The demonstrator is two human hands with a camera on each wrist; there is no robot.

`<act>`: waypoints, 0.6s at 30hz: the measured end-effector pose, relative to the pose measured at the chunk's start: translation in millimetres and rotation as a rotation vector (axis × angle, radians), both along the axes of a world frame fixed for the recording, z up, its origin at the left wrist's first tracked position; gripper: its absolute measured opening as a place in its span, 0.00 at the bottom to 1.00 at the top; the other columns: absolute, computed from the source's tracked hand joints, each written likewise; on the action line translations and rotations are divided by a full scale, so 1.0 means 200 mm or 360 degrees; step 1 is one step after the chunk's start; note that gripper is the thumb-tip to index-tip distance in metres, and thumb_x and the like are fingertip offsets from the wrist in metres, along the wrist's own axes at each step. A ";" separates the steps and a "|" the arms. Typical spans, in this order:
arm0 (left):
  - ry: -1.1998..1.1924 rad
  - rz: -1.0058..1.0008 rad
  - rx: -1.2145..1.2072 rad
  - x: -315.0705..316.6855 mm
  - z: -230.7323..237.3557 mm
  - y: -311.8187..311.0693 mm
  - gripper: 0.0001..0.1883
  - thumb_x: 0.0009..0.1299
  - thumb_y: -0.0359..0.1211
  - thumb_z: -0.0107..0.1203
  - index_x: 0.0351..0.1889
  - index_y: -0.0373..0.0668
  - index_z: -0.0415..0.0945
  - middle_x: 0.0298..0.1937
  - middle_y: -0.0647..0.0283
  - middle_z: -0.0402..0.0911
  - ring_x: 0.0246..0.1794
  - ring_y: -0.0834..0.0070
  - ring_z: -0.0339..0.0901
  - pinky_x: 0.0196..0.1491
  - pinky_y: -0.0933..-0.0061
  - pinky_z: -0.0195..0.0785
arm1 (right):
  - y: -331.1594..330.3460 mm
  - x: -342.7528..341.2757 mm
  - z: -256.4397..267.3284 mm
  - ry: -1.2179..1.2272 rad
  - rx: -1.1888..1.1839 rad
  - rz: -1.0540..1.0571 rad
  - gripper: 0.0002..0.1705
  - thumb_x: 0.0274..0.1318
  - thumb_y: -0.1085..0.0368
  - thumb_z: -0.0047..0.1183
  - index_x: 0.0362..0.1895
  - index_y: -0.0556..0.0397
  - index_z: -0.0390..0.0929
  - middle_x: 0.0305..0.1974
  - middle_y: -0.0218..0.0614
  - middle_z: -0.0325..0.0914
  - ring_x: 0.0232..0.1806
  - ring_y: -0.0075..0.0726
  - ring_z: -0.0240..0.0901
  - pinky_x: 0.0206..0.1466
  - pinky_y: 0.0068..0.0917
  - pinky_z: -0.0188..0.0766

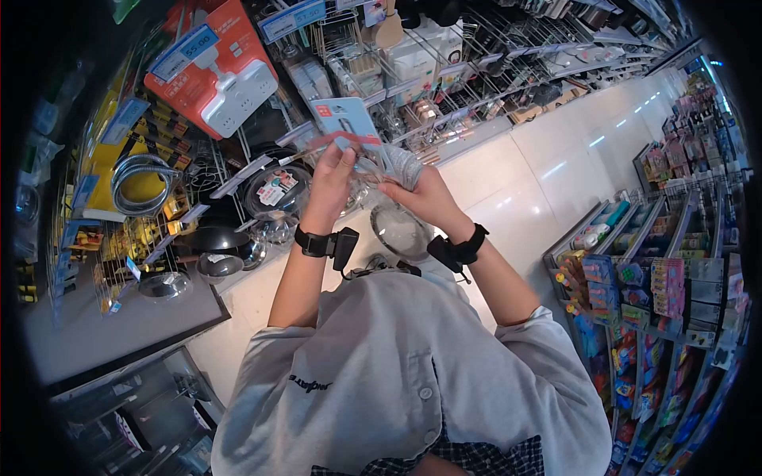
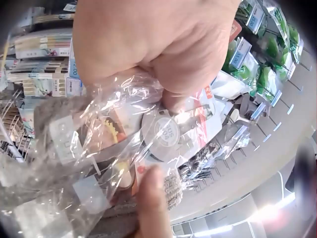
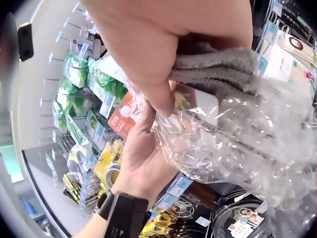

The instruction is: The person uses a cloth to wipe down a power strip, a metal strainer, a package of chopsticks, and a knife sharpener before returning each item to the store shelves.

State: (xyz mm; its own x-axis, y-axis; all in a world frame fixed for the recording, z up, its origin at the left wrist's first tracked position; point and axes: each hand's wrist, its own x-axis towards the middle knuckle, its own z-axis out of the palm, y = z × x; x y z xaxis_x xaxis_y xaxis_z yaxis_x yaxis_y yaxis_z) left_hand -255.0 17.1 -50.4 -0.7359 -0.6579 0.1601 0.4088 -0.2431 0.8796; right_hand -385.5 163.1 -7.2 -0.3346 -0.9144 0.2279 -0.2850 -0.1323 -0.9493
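Both hands are held together in front of the body. My left hand [image 1: 333, 178] grips a carded package [image 1: 349, 123], blue with a red band, its thumb across the lower edge. In the left wrist view, a round metal piece [image 2: 166, 133] marked SUS 304 shows beside the left fingers. My right hand [image 1: 429, 198] pinches folded grey cloths [image 3: 218, 64] in a crinkled clear plastic wrapper [image 3: 228, 144], thumb toward the left hand. The wrapper overlaps the carded package in the left wrist view. Part of the right fingers is hidden behind the cloths.
Shelves at the left and front hold a power strip in a red box [image 1: 226, 79], a coiled metal hose [image 1: 143, 184] and a black pan [image 1: 278, 189]. A clear round lid-like thing [image 1: 401, 232] shows below the hands. Another rack [image 1: 627, 293] stands at right, beyond the pale floor [image 1: 516, 190].
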 end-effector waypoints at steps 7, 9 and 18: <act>-0.0610 0.0578 -0.0742 -0.02 0.05 0.12 0.24 0.73 0.33 0.54 0.65 0.36 0.64 0.60 0.61 0.74 0.55 0.76 0.73 0.57 0.69 0.66 | 0.00 0.03 -0.08 0.0892 0.0343 -0.0530 0.19 0.48 0.64 0.62 0.46 0.55 0.80 0.35 0.42 0.81 0.34 0.47 0.76 0.37 0.38 0.72; -0.0434 0.0428 -0.0646 -0.02 0.08 0.22 0.25 0.73 0.34 0.53 0.66 0.37 0.63 0.59 0.60 0.74 0.54 0.75 0.73 0.55 0.69 0.68 | 0.00 0.03 -0.07 0.1150 0.0084 -0.0713 0.22 0.46 0.66 0.60 0.49 0.52 0.79 0.40 0.39 0.81 0.38 0.43 0.76 0.39 0.37 0.72; -0.0022 0.0070 0.0614 0.03 0.15 0.22 0.23 0.80 0.43 0.37 0.68 0.43 0.61 0.65 0.56 0.70 0.59 0.64 0.74 0.54 0.59 0.74 | 0.04 0.07 -0.07 0.1267 0.0065 -0.0344 0.39 0.45 0.72 0.54 0.67 0.44 0.68 0.68 0.35 0.64 0.70 0.50 0.55 0.70 0.50 0.51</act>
